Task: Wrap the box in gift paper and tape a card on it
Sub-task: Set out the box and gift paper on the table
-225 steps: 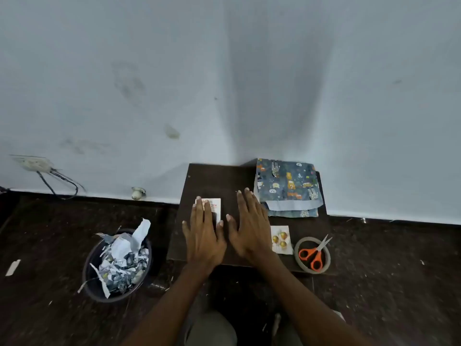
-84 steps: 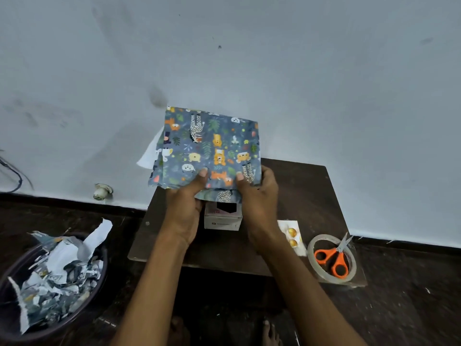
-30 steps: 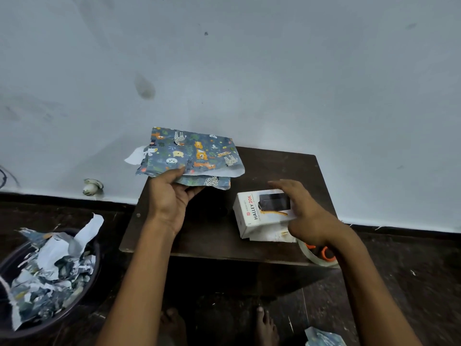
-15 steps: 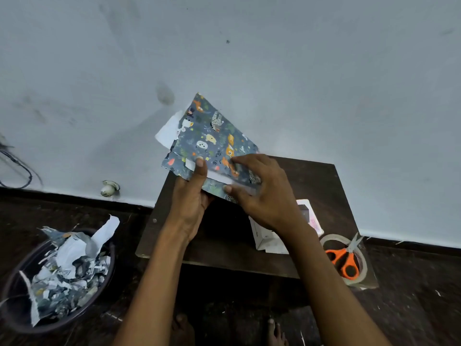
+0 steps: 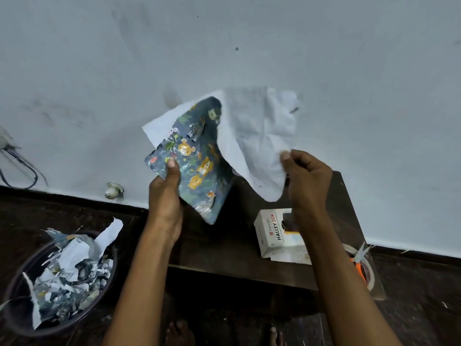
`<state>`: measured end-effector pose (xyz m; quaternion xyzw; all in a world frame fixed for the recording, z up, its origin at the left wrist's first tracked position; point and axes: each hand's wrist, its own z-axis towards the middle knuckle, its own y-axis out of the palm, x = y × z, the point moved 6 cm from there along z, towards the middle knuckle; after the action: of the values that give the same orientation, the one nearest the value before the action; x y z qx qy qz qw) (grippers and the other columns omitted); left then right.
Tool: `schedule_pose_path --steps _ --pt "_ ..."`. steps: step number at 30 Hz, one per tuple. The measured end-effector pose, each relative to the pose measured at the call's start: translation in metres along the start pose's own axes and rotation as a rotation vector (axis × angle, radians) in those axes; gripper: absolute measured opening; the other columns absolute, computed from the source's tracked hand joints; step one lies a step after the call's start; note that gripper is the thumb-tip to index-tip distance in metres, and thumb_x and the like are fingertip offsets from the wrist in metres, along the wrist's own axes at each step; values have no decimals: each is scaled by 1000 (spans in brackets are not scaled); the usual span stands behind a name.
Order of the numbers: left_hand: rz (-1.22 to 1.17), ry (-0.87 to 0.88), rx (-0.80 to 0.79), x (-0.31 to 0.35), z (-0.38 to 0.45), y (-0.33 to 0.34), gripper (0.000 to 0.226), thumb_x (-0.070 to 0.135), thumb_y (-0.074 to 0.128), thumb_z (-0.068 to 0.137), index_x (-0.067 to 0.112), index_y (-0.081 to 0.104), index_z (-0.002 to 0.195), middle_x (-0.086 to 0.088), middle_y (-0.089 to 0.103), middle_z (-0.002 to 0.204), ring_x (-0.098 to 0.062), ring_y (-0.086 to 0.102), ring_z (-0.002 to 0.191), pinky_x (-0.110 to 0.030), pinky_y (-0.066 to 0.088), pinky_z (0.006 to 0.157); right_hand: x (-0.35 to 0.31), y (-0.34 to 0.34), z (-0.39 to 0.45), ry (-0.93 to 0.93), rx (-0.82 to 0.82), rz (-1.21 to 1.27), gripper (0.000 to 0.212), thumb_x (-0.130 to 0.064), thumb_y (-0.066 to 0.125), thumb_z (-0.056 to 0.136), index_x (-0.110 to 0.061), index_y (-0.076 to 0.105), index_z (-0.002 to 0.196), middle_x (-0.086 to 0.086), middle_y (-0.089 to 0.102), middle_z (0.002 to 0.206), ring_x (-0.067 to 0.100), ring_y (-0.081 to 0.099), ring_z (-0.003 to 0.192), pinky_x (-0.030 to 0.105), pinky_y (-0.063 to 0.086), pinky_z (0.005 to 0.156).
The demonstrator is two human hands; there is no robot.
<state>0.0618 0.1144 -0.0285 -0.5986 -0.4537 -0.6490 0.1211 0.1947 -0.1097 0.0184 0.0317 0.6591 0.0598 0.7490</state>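
Bare feet (image 5: 179,332) at bottom edge on the dark floor (image 5: 424,308). Round bin (image 5: 15,313) at lower left, full of torn paper scraps (image 5: 72,270). Low dark counter (image 5: 224,250) ahead against the wall. White box (image 5: 274,233) printed "HALLEY 20K" lies on the counter's right part, partly behind the right forearm; a flat white sheet pokes out under its near edge, maybe the card, too hidden to tell. Tape roll (image 5: 371,278) with orange-handled scissors (image 5: 359,260) on it at the counter's right near corner. Left hand (image 5: 166,196) raised over the counter, grip closed on the gift paper (image 5: 197,171), thumb on top of the printed face near its left edge. Right hand (image 5: 308,178) also raised, grip pinching the paper's white underside, which is peeled up and to the right, blurred. Paper hangs in the air between both hands, clear of the box. Behind: pale wall (image 5: 249,46), dark cable (image 5: 22,168) at far left, small round white fitting (image 5: 113,191) at the wall base.
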Motion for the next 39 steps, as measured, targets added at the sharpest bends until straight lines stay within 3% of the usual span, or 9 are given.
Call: schedule_pose_path --steps 3,7,11,16,19,22,25,30,39 --pt "138 93 63 5 12 -21 63 73 76 72 19 60 98 -5 55 96 -24 51 89 -44 45 86 3 -16 12 79 64 46 6 -6 72 93 -7 76 90 -3 74 71 9 66 67 25 56 69" --pt "342 230 81 11 14 -28 17 7 70 93 19 68 104 2 73 96 -14 68 85 -35 57 78 10 -26 19 133 99 0 6 -5 73 92 -8 78 94 5 78 87 17 73 78 30 60 75" --pt "583 366 260 14 11 -39 10 7 70 92 17 72 90 4 70 78 -2 62 66 -22 49 67 24 -39 31 250 117 -4 22 -6 79 87 -8 73 108 11 78 101 25 77 90 41 63 83" --pt "660 554 486 28 6 -52 10 22 69 92 14 73 96 9 57 110 -29 58 113 -36 47 97 31 -60 43 251 209 -72 20 -2 79 84 -15 68 94 10 70 93 23 69 80 51 60 91" --pt "517 475 435 24 16 -57 19 11 69 89 29 64 82 16 52 102 -29 60 101 -43 50 94 39 -65 47 296 167 -78 19 2 74 77 -16 80 76 7 77 90 28 73 89 52 59 93" --pt "253 236 369 17 21 -56 36 -10 52 87 23 66 81 -2 59 97 -5 58 75 -19 49 71 42 -72 56 322 80 -136 34 2 67 79 -20 78 56 -7 74 69 28 68 96 41 53 95" --pt "184 97 402 16 17 -63 36 -7 37 87 18 58 73 2 57 78 -6 53 64 -17 41 61 35 -71 59 244 -81 -338 11 -5 74 88 -15 73 84 -11 70 77 11 64 89 26 50 87" --pt "46 -57 348 13 11 -70 30 0 29 88 12 53 74 -10 59 86 -26 59 80 -37 56 77 36 -73 50 203 -135 -487 39 -14 74 92 -10 67 131 6 65 131 20 61 122 31 46 104" --pt "66 12 287 21 5 -74 60 45 25 107 7 71 103 -11 73 119 -27 63 117 -38 51 93 20 -84 28 35 -106 -641 29 -18 69 94 -25 73 122 0 71 122 14 65 100 29 50 95"
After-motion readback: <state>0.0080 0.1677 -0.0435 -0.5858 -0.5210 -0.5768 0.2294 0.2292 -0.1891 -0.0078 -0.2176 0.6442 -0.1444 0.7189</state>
